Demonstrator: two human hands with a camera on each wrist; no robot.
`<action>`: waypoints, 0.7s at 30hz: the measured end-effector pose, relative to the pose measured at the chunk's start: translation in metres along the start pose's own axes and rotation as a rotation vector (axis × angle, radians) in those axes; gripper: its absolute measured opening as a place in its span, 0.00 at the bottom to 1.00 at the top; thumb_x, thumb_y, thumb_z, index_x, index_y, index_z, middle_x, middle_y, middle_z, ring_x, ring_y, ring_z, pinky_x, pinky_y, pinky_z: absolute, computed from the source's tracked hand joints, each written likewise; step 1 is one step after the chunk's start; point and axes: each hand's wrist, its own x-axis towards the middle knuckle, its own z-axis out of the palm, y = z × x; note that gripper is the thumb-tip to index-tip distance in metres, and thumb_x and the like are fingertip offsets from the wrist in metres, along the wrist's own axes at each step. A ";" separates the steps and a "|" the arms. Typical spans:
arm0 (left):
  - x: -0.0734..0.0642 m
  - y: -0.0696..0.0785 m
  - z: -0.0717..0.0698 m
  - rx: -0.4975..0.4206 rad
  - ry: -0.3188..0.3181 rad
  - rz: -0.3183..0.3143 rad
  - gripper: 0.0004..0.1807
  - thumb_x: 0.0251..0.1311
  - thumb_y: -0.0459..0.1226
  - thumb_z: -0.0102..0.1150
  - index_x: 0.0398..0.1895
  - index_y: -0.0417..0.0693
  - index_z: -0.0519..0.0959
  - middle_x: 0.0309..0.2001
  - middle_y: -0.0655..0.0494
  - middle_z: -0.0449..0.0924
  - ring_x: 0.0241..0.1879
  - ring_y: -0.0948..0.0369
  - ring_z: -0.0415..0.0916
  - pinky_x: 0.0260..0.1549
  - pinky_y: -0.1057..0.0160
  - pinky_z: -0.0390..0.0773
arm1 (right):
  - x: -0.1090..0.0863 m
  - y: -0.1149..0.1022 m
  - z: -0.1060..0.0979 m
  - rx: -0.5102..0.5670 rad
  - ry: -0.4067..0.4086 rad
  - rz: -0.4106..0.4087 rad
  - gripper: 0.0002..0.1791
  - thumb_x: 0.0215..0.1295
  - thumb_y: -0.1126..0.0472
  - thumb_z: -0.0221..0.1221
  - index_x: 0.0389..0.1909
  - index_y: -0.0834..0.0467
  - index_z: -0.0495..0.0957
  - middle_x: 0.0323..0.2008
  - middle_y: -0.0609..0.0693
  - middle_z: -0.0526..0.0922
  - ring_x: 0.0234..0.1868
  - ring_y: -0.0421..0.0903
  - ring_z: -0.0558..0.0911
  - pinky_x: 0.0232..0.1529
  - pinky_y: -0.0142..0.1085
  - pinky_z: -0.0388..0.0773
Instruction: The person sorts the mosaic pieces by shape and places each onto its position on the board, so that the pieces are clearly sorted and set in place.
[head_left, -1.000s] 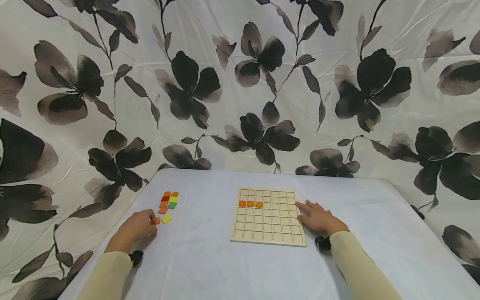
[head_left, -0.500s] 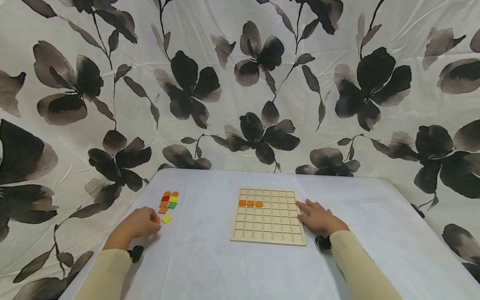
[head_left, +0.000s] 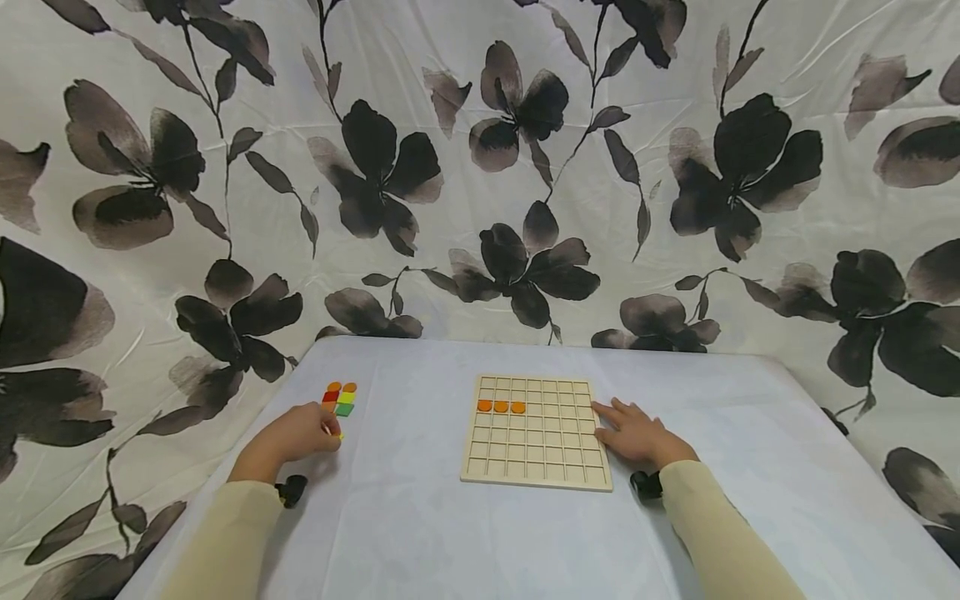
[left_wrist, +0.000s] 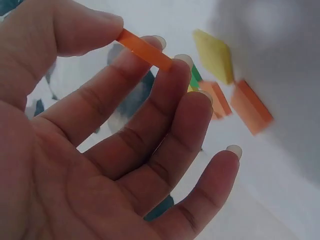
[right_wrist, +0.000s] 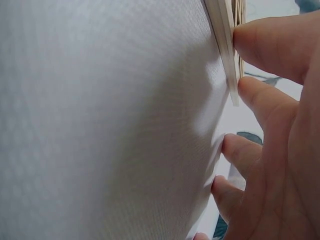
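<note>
My left hand [head_left: 292, 435] is over the left part of the table. Its thumb and fingers pinch a thin orange tile [left_wrist: 145, 49], seen edge-on in the left wrist view. Just past the fingertips lie a yellow tile [left_wrist: 214, 56] and an orange tile [left_wrist: 252, 107], both mostly covered by the hand in the head view. My right hand [head_left: 636, 432] rests spread at the right edge of a wooden grid board [head_left: 555, 446], thumb and a finger touching its side in the right wrist view. Three orange discs [head_left: 501, 407] sit in a row at the board's left.
Beyond the left hand is a cluster of small pieces: orange discs [head_left: 349, 387], a red tile [head_left: 331, 397], a yellow tile [head_left: 347, 399] and a green tile [head_left: 344, 410]. A white cloth [head_left: 405, 517] covers the table. Behind hangs a floral curtain [head_left: 450, 192].
My left hand has lifted the orange tile from the near end of the cluster and moved right and slightly away with it. The right hand and the board stay as they were.
</note>
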 end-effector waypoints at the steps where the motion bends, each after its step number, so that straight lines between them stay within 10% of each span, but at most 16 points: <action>1: 0.001 0.003 0.000 0.002 -0.001 0.007 0.10 0.52 0.37 0.61 0.37 0.42 0.81 0.33 0.53 0.78 0.32 0.57 0.69 0.28 0.62 0.68 | 0.000 0.000 0.000 -0.001 0.000 0.001 0.32 0.72 0.44 0.46 0.74 0.48 0.57 0.74 0.65 0.53 0.73 0.72 0.49 0.63 0.73 0.45; 21: 0.033 0.063 0.010 -0.036 -0.034 0.007 0.08 0.58 0.38 0.64 0.38 0.44 0.81 0.34 0.54 0.80 0.36 0.57 0.72 0.36 0.58 0.76 | -0.001 0.001 0.000 -0.002 -0.013 -0.001 0.32 0.72 0.43 0.45 0.74 0.48 0.56 0.74 0.64 0.52 0.73 0.71 0.49 0.63 0.73 0.44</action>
